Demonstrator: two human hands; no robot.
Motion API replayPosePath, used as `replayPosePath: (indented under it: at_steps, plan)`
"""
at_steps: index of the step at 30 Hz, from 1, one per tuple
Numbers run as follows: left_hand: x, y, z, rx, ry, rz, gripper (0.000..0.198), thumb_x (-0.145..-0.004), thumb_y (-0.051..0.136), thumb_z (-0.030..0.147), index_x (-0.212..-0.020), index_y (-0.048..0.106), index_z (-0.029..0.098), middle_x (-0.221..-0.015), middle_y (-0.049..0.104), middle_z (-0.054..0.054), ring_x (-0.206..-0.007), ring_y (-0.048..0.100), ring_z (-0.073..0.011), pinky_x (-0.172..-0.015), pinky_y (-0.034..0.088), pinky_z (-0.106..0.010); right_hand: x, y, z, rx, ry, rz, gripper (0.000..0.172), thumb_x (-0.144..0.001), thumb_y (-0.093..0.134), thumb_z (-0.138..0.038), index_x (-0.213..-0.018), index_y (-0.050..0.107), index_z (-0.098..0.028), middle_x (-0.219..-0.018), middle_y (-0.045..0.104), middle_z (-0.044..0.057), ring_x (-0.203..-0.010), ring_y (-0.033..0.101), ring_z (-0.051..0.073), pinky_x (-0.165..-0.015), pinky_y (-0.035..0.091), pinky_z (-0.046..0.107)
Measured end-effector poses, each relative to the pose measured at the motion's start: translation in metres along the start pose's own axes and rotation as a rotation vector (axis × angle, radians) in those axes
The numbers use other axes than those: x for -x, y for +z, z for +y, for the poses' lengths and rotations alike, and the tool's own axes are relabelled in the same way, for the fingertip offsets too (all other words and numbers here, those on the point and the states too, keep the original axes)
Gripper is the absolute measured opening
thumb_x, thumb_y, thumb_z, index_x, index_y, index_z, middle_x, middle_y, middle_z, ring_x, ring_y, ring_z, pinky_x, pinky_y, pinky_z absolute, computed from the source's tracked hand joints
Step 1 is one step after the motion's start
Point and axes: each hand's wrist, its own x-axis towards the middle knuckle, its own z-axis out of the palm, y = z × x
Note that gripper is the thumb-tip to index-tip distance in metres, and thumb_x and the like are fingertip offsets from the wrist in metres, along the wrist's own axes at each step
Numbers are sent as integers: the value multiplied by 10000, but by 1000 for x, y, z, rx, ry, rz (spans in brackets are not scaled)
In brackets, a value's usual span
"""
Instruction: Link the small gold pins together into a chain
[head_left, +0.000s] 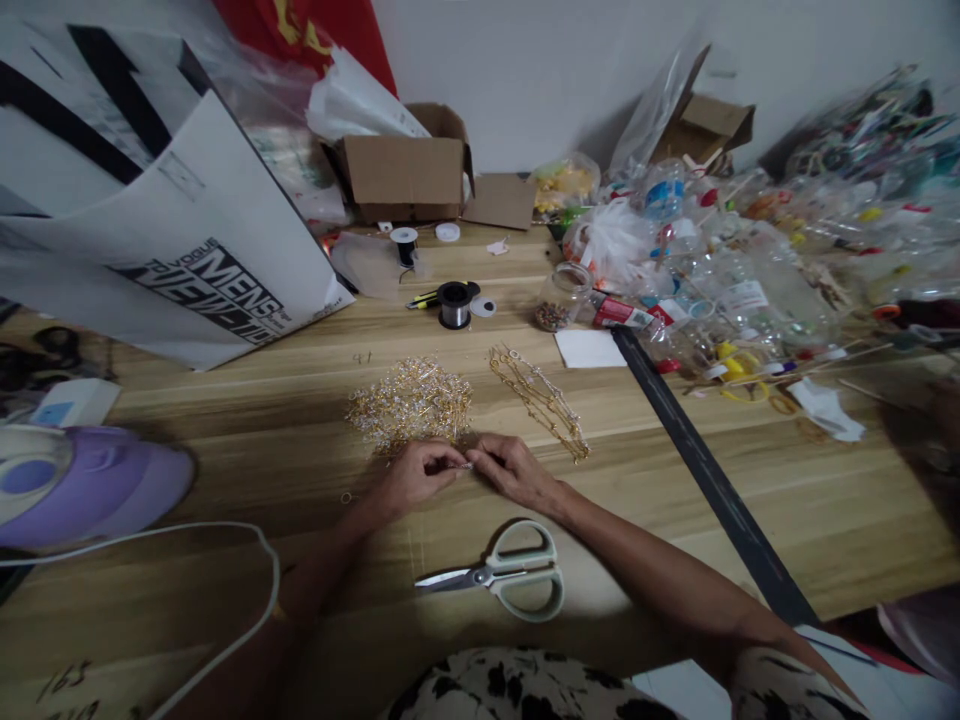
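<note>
My left hand (416, 476) and my right hand (511, 470) meet fingertip to fingertip on the wooden table (750, 470), both pinched on a tiny shiny piece (469, 464) between them. Just beyond the fingers lies a loose heap of small gold and clear findings (411, 402). To its right runs a row of assembled gold pieces (541, 398). Pale green scissors (504, 578) lie shut near me, below the hands.
A wire spool (454, 303), a small jar of beads (559, 297) and a white card (590, 348) sit further back. A cardboard box (405, 170), a printed paper bag (187, 240), a purple appliance (82, 480) with a cord, a black strip (705, 470) and heaped plastic bottles (750, 270) surround the work area.
</note>
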Motion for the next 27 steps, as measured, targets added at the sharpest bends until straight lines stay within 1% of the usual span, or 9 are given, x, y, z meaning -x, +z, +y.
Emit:
replayPosePath:
  at_steps: [5,11,17,21,27]
  plan:
    - [0,-2,-1,37,-9,-19,143,-732,589,199,-799,694,128,-780,649,-44,-677,595,-122,-628,485,-213,-1,0,0,-63,55,6,356,-939,409,-351,-658,495,-150,-607,425,-30,-573,392,95,-548,305,213]
    - [0,-2,2,35,-6,-11,146,-740,594,227,-779,688,122,-739,639,-37,-667,584,-121,-631,477,-219,-2,0,0,-60,36,3,381,-942,396,-381,-664,510,-147,-620,447,-22,-586,393,98,-567,319,216]
    - [0,0,9,36,-31,13,134,-737,605,243,-730,661,122,-682,623,-26,-633,556,-116,-588,445,-207,-2,-1,-2,-49,33,-16,393,-945,387,-391,-664,512,-146,-632,467,-17,-595,413,101,-587,339,217]
    - [1,0,13,79,-37,32,123,-739,602,239,-716,640,124,-730,625,-38,-670,573,-128,-626,462,-224,-3,-1,-4,-61,24,-19,383,-947,384,-382,-673,513,-147,-646,477,-13,-606,425,103,-599,354,218]
    - [-1,0,12,150,11,55,107,-728,603,223,-679,598,129,-737,616,-38,-719,586,-139,-671,468,-237,-2,-1,-2,-70,29,-22,385,-947,381,-389,-672,506,-150,-642,468,-14,-607,426,106,-603,361,218]
